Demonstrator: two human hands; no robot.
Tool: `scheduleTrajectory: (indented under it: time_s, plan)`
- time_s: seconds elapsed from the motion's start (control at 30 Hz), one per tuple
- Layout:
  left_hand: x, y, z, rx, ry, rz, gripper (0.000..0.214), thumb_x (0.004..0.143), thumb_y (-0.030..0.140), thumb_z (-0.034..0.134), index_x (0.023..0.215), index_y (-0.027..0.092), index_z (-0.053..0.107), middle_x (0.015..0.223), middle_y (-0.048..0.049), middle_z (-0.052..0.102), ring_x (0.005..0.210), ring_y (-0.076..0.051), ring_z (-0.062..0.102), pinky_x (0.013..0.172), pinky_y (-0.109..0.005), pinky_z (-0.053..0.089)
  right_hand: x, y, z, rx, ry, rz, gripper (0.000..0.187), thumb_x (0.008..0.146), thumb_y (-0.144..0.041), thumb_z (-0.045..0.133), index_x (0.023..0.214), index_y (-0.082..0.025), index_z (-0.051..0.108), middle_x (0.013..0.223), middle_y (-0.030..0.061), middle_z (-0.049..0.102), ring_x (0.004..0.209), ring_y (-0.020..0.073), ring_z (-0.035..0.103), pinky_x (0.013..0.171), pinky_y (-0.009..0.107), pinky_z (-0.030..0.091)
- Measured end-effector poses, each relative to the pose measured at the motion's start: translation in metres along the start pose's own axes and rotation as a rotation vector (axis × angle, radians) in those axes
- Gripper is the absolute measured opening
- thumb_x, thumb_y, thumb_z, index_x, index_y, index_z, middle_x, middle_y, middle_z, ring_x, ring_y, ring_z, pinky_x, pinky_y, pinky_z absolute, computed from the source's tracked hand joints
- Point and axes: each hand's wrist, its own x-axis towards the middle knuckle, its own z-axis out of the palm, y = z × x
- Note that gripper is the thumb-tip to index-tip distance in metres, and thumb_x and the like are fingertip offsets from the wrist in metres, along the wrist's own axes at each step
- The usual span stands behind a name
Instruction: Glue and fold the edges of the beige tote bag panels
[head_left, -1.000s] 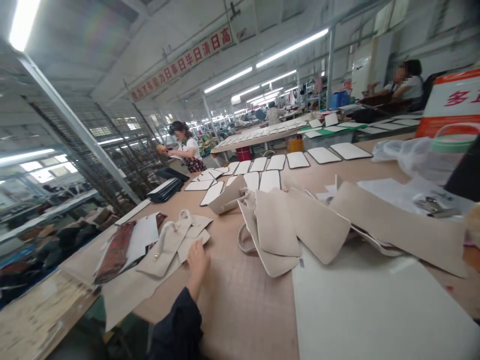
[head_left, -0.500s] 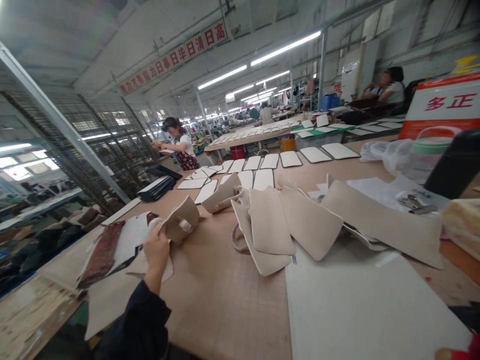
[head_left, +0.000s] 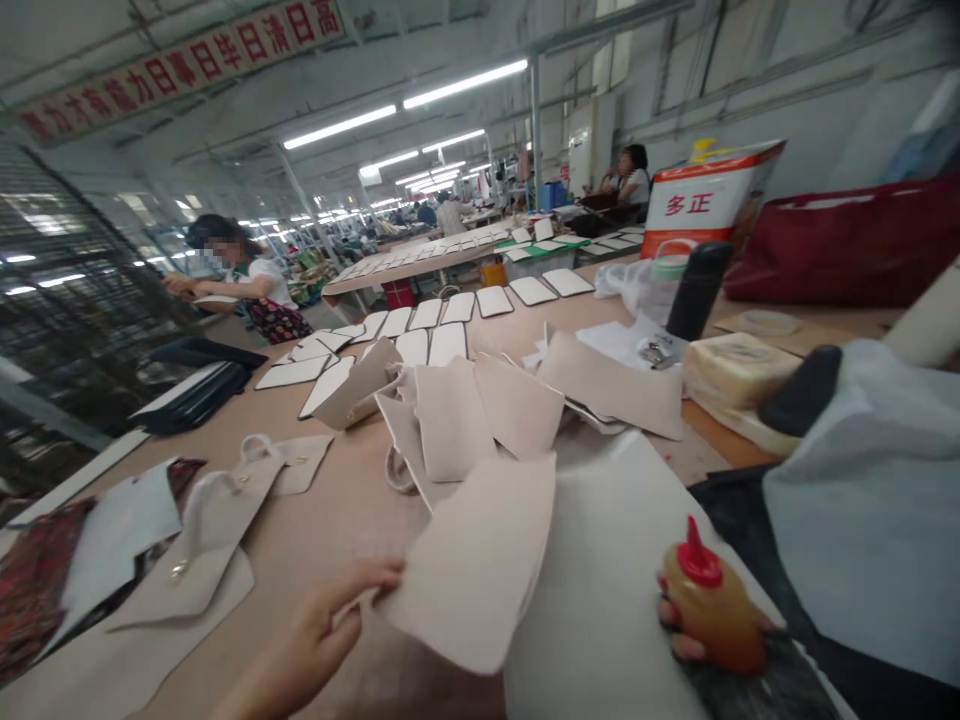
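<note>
My left hand [head_left: 330, 615] pinches the left edge of a beige leather-like panel [head_left: 480, 560], tilted up off the table. The fingertips at that edge are partly hidden. My right hand [head_left: 681, 625] is wrapped round a squeeze bottle [head_left: 716, 610] of amber liquid with a red pointed cap; most of the hand is behind the bottle. A pale board [head_left: 600, 600] lies between the hands. Just beyond, several more beige panels [head_left: 454, 415] lean over one another. To the left, a beige panel with a wrapped handle [head_left: 217, 540] and gold-coloured fittings rests on other pieces.
Rows of white dark-edged panels [head_left: 448, 343] cover the far part of the table [head_left: 337, 510]. On the right are a dark upright object [head_left: 697, 290], a pale block [head_left: 739, 370] and a maroon bag [head_left: 847, 245]. A co-worker [head_left: 247, 280] stands at the far left.
My left hand has left the handled piece on the left and moved right to a plain beige panel. The view has swung right, bringing the bottle in my right hand into full sight.
</note>
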Motion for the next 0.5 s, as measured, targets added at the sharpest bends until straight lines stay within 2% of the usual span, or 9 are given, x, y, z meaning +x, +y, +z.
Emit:
scheduleTrajectory:
  time_s: [0.03,0.07,0.13,0.23,0.3,0.37,0.43,0.5]
  plan:
    - [0.002,-0.006,0.008,0.091,-0.061,-0.022,0.032,0.070,0.020,0.045,0.086,0.032,0.070,0.098,-0.0017,0.069,0.100,-0.024,0.061,0.090,-0.042,0.048,-0.005,-0.002,0.008,0.010,0.020,-0.008,0.048,0.061,-0.067,0.057,0.082,-0.025,0.065,0.065,0.0084,0.063,0.040,0.0175,0.049,0.038,0.034,0.040]
    - [0.004,-0.009,0.017,0.168,-0.061,-0.022,0.033,0.068,0.019,0.046,0.085,0.032,0.070,0.098,-0.0019,0.069,0.101,-0.025,0.060,0.092,-0.044,0.046,-0.009,-0.004,0.015,0.014,0.050,-0.025,0.046,0.064,-0.065,0.056,0.082,-0.024,0.065,0.066,0.0079,0.064,0.043,0.0185,0.051,0.040,0.034,0.041]
    - [0.010,-0.002,0.039,0.231,0.004,0.034,0.034,0.071,0.019,0.045,0.093,0.029,0.068,0.103,-0.0035,0.068,0.104,-0.025,0.057,0.094,-0.044,0.044,-0.017,-0.005,0.027,-0.033,0.117,-0.125,0.039,0.071,-0.058,0.054,0.084,-0.024,0.065,0.069,0.0067,0.065,0.052,0.0217,0.057,0.043,0.036,0.045]
    - [0.020,0.035,0.082,0.170,-0.045,0.144,0.028,0.081,0.027,0.045,0.103,0.025,0.063,0.106,-0.0061,0.065,0.101,-0.021,0.057,0.091,-0.036,0.045,-0.024,-0.005,0.037,-0.201,0.210,-0.324,0.032,0.072,-0.049,0.057,0.092,-0.025,0.063,0.076,0.0055,0.065,0.062,0.0253,0.060,0.046,0.039,0.050]
    - [0.030,0.065,0.114,0.175,-0.168,0.160,0.024,0.081,0.030,0.050,0.100,0.022,0.062,0.102,-0.0074,0.065,0.096,-0.022,0.057,0.086,-0.035,0.046,-0.027,-0.006,0.040,-0.314,0.279,-0.415,0.032,0.070,-0.046,0.060,0.095,-0.026,0.062,0.083,0.0057,0.065,0.069,0.0274,0.060,0.050,0.040,0.052]
    - [0.042,0.086,0.145,0.248,-0.266,0.116,0.022,0.080,0.032,0.052,0.094,0.018,0.061,0.095,-0.0091,0.063,0.090,-0.024,0.056,0.081,-0.037,0.046,-0.030,-0.012,0.042,-0.422,0.347,-0.466,0.033,0.066,-0.041,0.065,0.096,-0.027,0.062,0.097,0.0060,0.064,0.084,0.0304,0.059,0.058,0.042,0.055]
    - [0.052,0.096,0.171,0.356,-0.274,0.054,0.022,0.080,0.034,0.051,0.088,0.016,0.060,0.090,-0.0106,0.060,0.086,-0.026,0.054,0.076,-0.038,0.045,-0.034,-0.020,0.043,-0.502,0.398,-0.484,0.035,0.067,-0.040,0.064,0.100,-0.028,0.061,0.110,0.0060,0.059,0.095,0.0321,0.056,0.062,0.042,0.055]
    - [0.059,0.099,0.187,0.442,-0.230,0.020,0.023,0.079,0.036,0.050,0.086,0.015,0.058,0.087,-0.0107,0.058,0.085,-0.027,0.053,0.074,-0.038,0.043,-0.037,-0.029,0.043,-0.473,0.427,-0.438,0.037,0.072,-0.043,0.059,0.105,-0.028,0.059,0.119,0.0062,0.053,0.099,0.0319,0.054,0.061,0.041,0.055]
